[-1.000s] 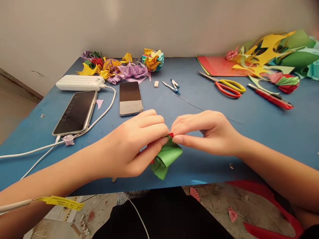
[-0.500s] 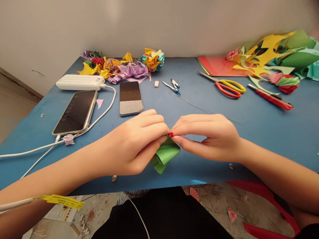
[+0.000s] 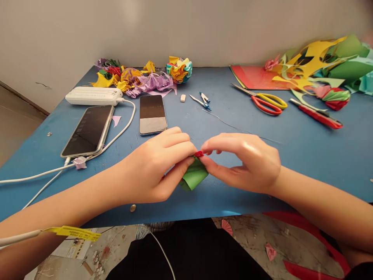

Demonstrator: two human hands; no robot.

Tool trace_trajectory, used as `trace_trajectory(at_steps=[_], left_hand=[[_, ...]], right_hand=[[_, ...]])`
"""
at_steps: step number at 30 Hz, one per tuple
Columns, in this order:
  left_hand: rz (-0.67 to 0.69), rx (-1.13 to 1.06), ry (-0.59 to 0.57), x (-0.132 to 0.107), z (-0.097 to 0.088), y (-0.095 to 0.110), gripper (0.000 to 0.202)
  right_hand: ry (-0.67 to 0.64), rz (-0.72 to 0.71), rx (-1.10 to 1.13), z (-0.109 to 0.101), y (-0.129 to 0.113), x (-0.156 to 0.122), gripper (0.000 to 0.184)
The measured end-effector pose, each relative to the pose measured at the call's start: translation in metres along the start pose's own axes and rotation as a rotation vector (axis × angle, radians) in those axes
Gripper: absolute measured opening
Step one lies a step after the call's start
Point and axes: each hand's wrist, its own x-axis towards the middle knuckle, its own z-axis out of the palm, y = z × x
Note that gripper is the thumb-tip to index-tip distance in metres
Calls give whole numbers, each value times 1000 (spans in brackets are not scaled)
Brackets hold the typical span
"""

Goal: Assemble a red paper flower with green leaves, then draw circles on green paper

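Observation:
A piece of green paper [image 3: 195, 175] with a small red paper bit [image 3: 199, 154] at its top hangs between my hands, above the table's front part. My left hand [image 3: 163, 165] pinches it from the left, thumb and forefinger closed at the upper edge. At the red bit, my right hand [image 3: 244, 161] has thumb and forefinger bent towards each other, their tips touching or very near it. The fingers hide part of the paper.
Behind my hands on the blue table [image 3: 305, 167] lie a phone [image 3: 153, 114], an eraser [image 3: 183, 98], a compass [image 3: 201, 102], scissors [image 3: 262, 101] and a red cutter [image 3: 317, 113]. Another phone [image 3: 89, 131] is cabled to a power bank [image 3: 93, 96]. Paper scraps [image 3: 314, 58] are heaped at the right.
My right thumb and forefinger have spread wider apart around the red bit, and more of it shows. The green paper has shifted slightly up, showing less below.

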Motion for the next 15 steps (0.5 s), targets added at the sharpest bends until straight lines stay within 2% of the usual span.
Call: trace_trajectory(at_steps=[5, 9, 15], left_hand=[[19, 32, 57, 0, 3, 0, 11], [5, 60, 89, -1, 6, 2, 12], [62, 208, 109, -3, 7, -1, 10]], right_hand=[[-47, -83, -55, -1, 2, 1, 10], [-35, -132, -111, 0, -1, -1, 9], [-70, -101, -26, -4, -3, -1, 16]])
